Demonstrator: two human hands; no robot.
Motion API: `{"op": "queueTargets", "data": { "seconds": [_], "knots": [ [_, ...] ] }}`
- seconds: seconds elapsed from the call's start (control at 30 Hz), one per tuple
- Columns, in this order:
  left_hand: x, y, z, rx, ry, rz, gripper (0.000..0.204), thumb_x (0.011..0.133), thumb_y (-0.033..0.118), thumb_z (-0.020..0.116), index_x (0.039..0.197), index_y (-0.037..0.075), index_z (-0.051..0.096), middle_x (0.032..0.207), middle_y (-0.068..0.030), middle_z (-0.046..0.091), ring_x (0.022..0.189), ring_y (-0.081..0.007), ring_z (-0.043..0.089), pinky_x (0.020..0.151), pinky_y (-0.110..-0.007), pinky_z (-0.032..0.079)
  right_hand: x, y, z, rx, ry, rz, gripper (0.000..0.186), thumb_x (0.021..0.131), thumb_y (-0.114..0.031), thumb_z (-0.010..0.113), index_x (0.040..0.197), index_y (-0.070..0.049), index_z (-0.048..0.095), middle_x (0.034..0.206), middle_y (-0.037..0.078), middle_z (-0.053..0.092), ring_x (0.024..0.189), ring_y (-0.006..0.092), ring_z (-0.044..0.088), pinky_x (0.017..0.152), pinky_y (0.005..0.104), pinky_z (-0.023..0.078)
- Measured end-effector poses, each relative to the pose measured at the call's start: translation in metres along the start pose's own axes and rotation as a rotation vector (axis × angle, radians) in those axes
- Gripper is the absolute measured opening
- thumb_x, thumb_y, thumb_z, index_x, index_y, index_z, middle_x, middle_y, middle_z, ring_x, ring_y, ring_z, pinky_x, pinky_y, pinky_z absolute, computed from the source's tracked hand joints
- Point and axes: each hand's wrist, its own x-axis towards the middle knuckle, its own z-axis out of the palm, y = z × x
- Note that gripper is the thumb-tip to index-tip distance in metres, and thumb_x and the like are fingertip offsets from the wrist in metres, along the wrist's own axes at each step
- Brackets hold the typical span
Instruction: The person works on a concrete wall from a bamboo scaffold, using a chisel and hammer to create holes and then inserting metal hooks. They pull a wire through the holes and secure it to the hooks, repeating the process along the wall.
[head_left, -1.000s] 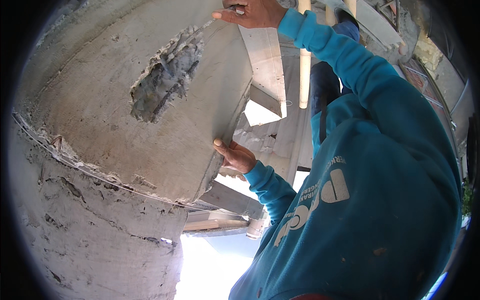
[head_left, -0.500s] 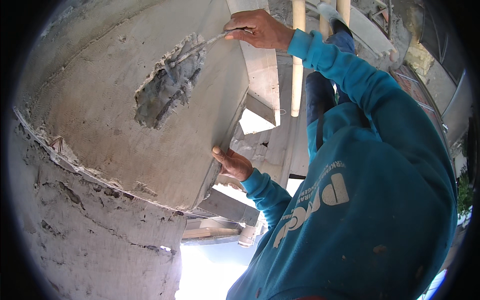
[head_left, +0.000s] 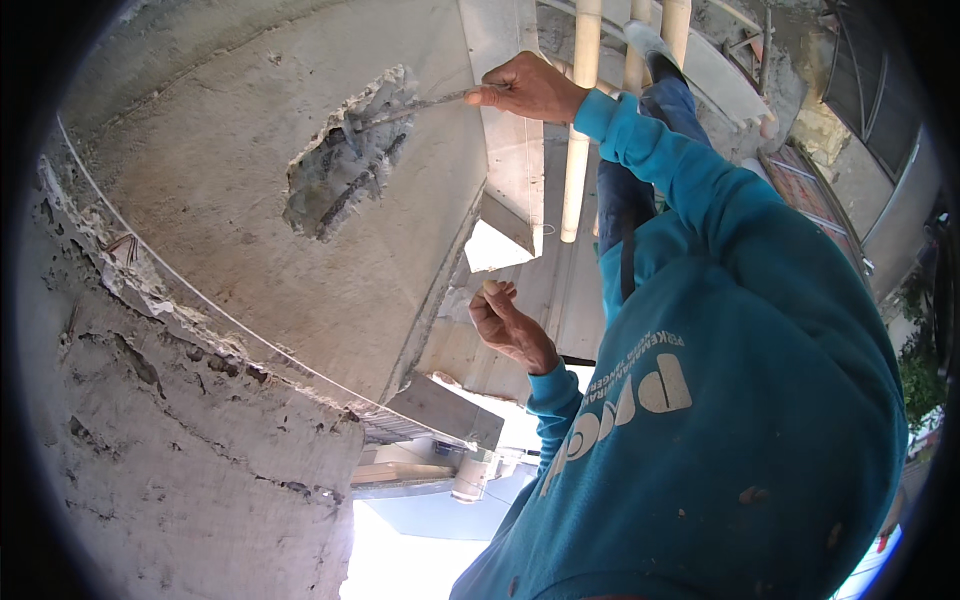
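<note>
Pinched in my right hand (head_left: 530,88) is the end of a thin grey rod (head_left: 425,104). Its far end reaches into a jagged hole (head_left: 335,185) broken in the face of a concrete slab (head_left: 230,270). Whether the rod is loose or fixed inside the hole, I cannot tell. Darker bars cross the broken hollow. My left hand (head_left: 512,328) is off the slab, just right of its edge, with the thumb raised and the fingers loosely curled. Nothing shows between those fingers.
Bamboo poles (head_left: 578,150) stand beyond my right hand. A pale beam (head_left: 505,110) runs along the slab's right side. A rough, cracked concrete wall (head_left: 190,450) fills the lower left, and bent wires (head_left: 125,245) poke out near the slab's broken left edge.
My left hand has let go of the slab's edge and moved up and to the right. My right hand is slightly lower, and the rod lies flatter across the hole.
</note>
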Motion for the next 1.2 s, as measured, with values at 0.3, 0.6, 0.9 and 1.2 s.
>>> {"op": "queueTargets", "data": {
  "seconds": [0.3, 0.6, 0.9, 1.2],
  "knots": [
    [0.102, 0.102, 0.158, -0.373, -0.294, 0.250, 0.051, 0.098, 0.035, 0.052, 0.118, -0.012, 0.053, 0.112, -0.0225, 0.062, 0.100, -0.0300, 0.064, 0.087, -0.042, 0.054, 0.013, -0.002, -0.008, 0.206, -0.115, -0.035, 0.056, 0.092, -0.055, 0.053, 0.078, -0.004, 0.071, 0.057, 0.002, 0.051, 0.056, 0.0101, 0.045, 0.053, 0.0270, 0.036],
    [0.111, 0.121, 0.177, -0.481, -0.200, 0.244, 0.043, 0.095, 0.031, 0.058, 0.100, -0.012, 0.061, 0.100, -0.0213, 0.066, 0.089, -0.0277, 0.067, 0.081, -0.039, 0.058, -0.027, 0.079, -0.081, 0.334, 0.507, 0.269, 0.045, 0.098, -0.038, 0.041, 0.104, -0.001, 0.065, 0.095, 0.010, 0.066, 0.087, 0.0175, 0.060, 0.083, 0.0312, 0.049],
    [0.110, 0.115, 0.176, -0.388, -0.134, 0.270, 0.043, 0.095, 0.028, 0.056, 0.098, -0.015, 0.060, 0.098, -0.0238, 0.065, 0.089, -0.0299, 0.068, 0.081, -0.039, 0.060, -0.014, 0.072, -0.045, 0.384, 0.024, 0.799, 0.053, 0.096, -0.048, 0.041, 0.088, 0.001, 0.061, 0.055, 0.006, 0.047, 0.044, 0.0169, 0.047, 0.044, 0.0345, 0.040],
    [0.101, 0.118, 0.181, -0.328, -0.179, 0.137, 0.050, 0.094, 0.031, 0.059, 0.105, -0.018, 0.058, 0.100, -0.0264, 0.064, 0.091, -0.0336, 0.067, 0.079, -0.042, 0.059, -0.005, 0.088, -0.043, -0.227, 0.037, 0.383, 0.059, 0.100, -0.044, 0.032, 0.081, 0.003, 0.062, 0.078, 0.026, 0.063, 0.077, 0.0426, 0.061, 0.074, 0.0507, 0.046]
  ]
}}
